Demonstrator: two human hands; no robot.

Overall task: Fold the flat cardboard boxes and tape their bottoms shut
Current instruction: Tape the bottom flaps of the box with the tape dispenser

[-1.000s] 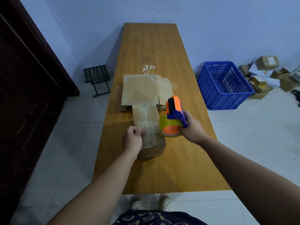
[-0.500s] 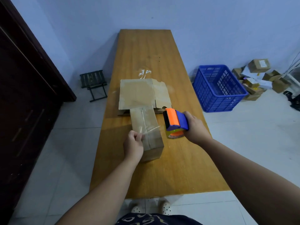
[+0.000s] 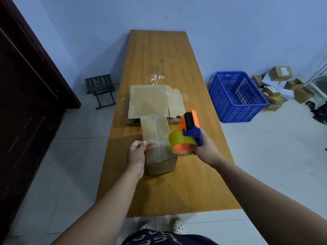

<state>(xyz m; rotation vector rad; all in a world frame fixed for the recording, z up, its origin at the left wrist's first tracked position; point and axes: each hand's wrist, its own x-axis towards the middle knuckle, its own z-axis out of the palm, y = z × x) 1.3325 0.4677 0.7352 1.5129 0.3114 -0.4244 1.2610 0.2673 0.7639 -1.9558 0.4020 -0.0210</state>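
Cardboard is at two stages here: one box point(image 3: 155, 137) stands folded on the wooden table point(image 3: 159, 55), bottom flaps turned upward, while a small stack of flat blanks point(image 3: 148, 101) lies just behind it, touching its far end and not yet opened. A lengthwise strip point(image 3: 155, 128) of clear tape already runs along the centre seam of the folded box, so the main closure of this bottom looks done. The work in hand appears to be a second, crosswise band near the box's near end. The left hand point(image 3: 137, 156) pinches what seems to be the free tape end between thumb and fingertips at the box's left edge, and the right hand point(image 3: 205, 149) is wrapped round the handle of the orange and blue tape dispenser point(image 3: 189, 126), held at the box's right edge with its roll point(image 3: 178, 140) over the corner. The tape is transparent and glares, so I cannot say for certain how much of it is stuck down. As I judge it, what is left for this box is to press that band flat and cut it. After that the blanks behind need folding and taping in turn, so the task as a whole is at an early or middle point. A blue crate point(image 3: 237, 98) stands on the floor to the right.
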